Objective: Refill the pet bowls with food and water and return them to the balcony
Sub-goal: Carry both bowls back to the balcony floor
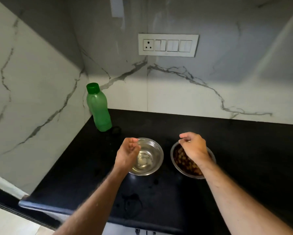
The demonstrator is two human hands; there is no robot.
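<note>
Both hands, left (128, 154) and right (194, 148), hover loosely curled, gripping nothing, over shiny round steel bowls: water bowl (149, 157) left, kibble bowl (178, 161) right.

Two round steel pet bowls sit upright side by side, near each other but apart, on a black desk (235, 150) in a marble-walled corner. The left bowl (149, 156) holds clear water, its shiny bottom showing through, while the right bowl (176, 158) is filled with brown kibble (181, 160). A translucent green bottle (99, 110) with a darker green screw cap on stands upright at the back left corner of the desk, behind the water bowl and well apart from it.
</note>
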